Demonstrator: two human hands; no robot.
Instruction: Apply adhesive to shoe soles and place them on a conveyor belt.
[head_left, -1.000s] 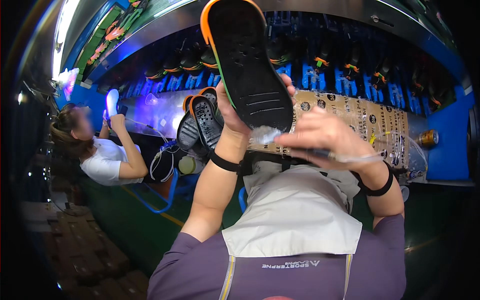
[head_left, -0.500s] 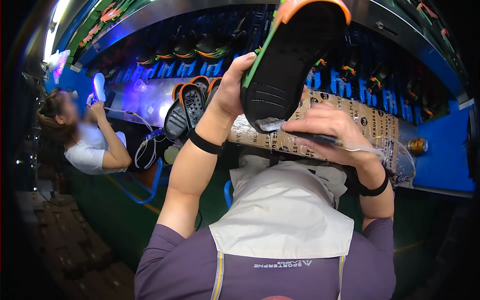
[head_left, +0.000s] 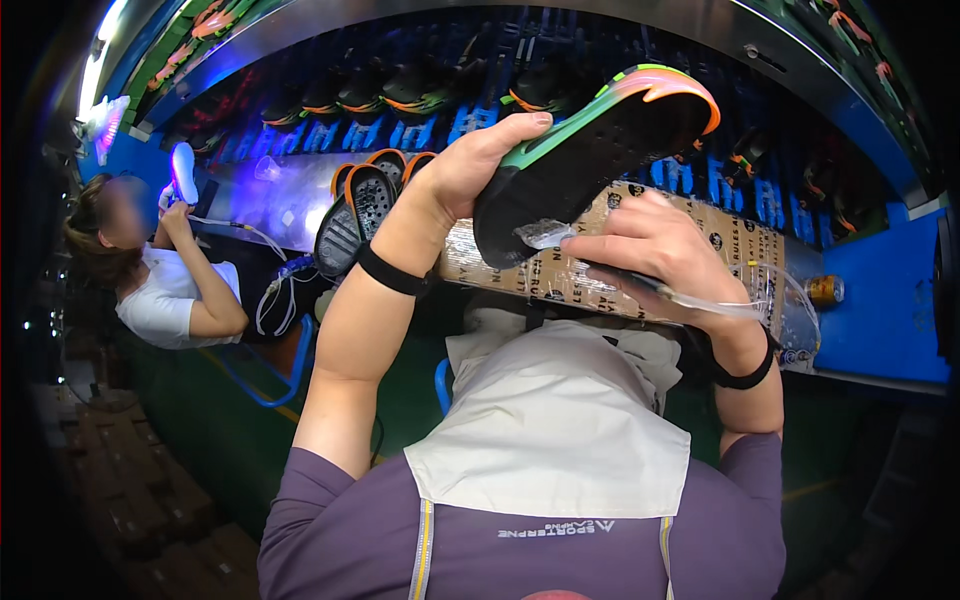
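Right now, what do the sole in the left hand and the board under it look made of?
Sole: likely matte black rubber or foam, dimpled tread, orange-green rim. Board: seemingly brown cardboard under clear glossy film, judging by glare and wrinkles.

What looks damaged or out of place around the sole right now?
Nothing stands out. The left hand holds the sole tread-up and intact; the right hand presses a tool at its heel.

Dim scene overall, corners black from fisheye vignette. Strip light at upper left glares white; violet-blue glow washes the bench surface below it. Straight edges bow strongly toward the rim. Centre reasonably sharp; left margin soft and murky. Floor lies in deep shadow.
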